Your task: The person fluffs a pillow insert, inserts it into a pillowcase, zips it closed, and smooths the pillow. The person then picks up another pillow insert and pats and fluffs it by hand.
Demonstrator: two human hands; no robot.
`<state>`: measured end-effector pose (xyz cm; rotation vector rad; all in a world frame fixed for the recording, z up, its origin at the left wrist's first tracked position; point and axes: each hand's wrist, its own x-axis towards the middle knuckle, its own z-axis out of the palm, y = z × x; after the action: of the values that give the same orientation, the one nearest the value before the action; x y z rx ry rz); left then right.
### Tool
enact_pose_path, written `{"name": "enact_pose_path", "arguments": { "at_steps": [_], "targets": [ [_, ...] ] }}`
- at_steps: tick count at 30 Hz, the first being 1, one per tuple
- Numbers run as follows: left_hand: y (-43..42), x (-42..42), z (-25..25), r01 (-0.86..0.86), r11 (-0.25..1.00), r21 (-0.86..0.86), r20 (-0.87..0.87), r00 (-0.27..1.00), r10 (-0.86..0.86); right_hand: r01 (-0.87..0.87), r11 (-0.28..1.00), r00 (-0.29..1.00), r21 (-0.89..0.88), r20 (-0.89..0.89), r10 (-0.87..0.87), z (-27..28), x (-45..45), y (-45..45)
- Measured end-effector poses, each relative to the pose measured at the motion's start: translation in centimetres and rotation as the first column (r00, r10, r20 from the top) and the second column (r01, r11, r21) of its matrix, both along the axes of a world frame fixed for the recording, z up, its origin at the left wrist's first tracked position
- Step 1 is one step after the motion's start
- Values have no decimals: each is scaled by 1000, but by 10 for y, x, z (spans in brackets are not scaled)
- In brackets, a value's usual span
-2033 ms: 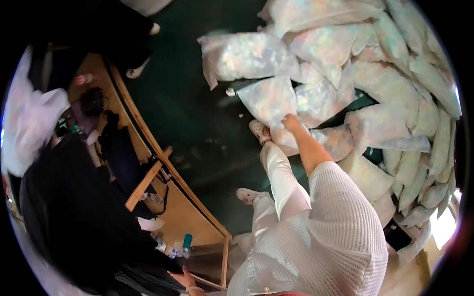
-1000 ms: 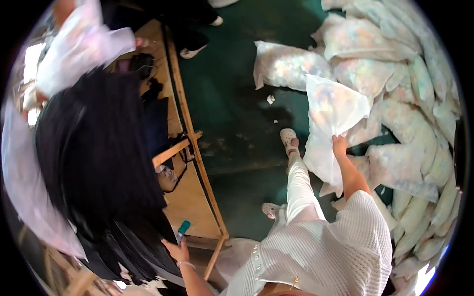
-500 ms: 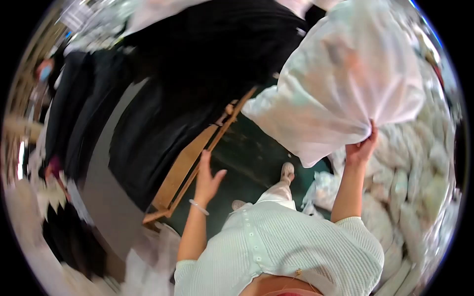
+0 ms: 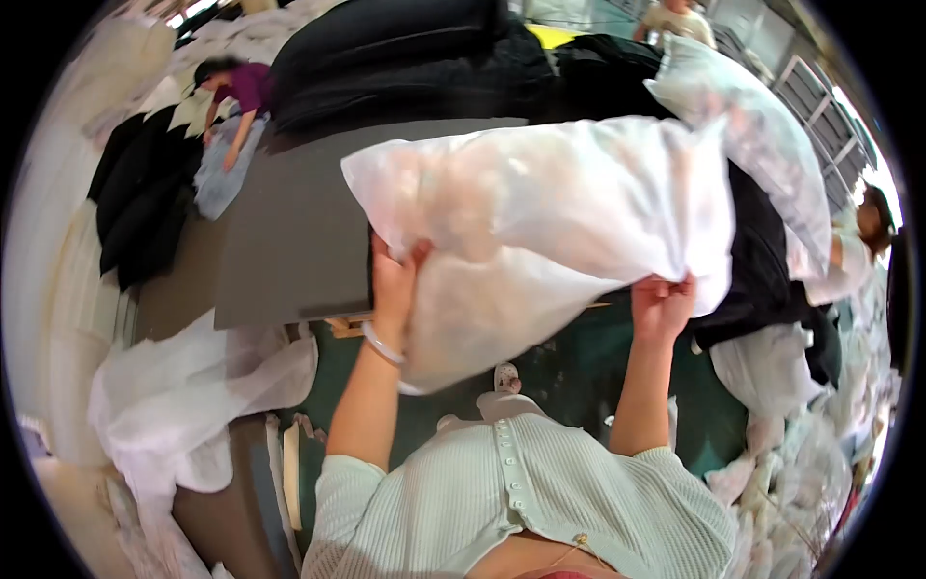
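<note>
Grip, right: a gather of cloth at the lower edge of the bag (image 4: 540, 193), near its right end, is pinched by the right hand (image 4: 664, 304); creases are drawn toward the pinch

Grip, left: the left end of the bag is met by the left hand (image 4: 395, 294); whether cloth is clasped there or the end is only braced is not clear from this view

Bag: white, thin-walled, pale-coloured filling showing through; held raised in front of the torso (image 4: 444, 492), long side running left to right, above the green floor (image 4: 709, 410), with part of the grey table (image 4: 299, 232) covered by it in view

Handling (judgement): weight is best shared by 2 hands, since 1 pinched fold may stretch or tear. A fuller handful should be taken on the right, and the left palm set beneath the sag, so that the filling is kept spread and the ends level

Surroundings: a black stack (image 4: 415, 58) is seen at the table's far side. The other bag (image 4: 752, 130) is overlapped in view at upper right; its true clearance cannot be judged, so side swings should be kept small. A white sheet (image 4: 203, 396) is draped at lower left, and a worker in purple (image 4: 248, 89) is seen well apart
</note>
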<state>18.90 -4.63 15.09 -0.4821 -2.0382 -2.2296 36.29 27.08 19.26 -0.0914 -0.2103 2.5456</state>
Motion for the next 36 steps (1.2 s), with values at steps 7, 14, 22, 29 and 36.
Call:
{"name": "enact_pose_path", "arguments": {
  "at_steps": [7, 14, 22, 29, 36],
  "targets": [
    [-73, -90, -6, -579, 754, -309, -342, 808, 480, -603, 331, 753, 726, 655, -62, -42, -63, 45],
    [58, -159, 5, -418, 568, -709, -446, 890, 98, -153, -769, 876, 621, -275, -396, 18, -248, 71],
    [94, -37, -83, -263, 166, -950, -282, 955, -98, -344, -887, 936, 308, 182, -300, -107, -179, 63],
    [114, -170, -107, -417, -1, -909, -415, 904, -99, -450, -848, 878, 281, -37, -478, -134, -307, 49],
    [104, -66, -104, -309, 188, -932, -338, 928, -155, -186, -764, 969, 618, -13, -247, -165, -203, 80]
  ]
}}
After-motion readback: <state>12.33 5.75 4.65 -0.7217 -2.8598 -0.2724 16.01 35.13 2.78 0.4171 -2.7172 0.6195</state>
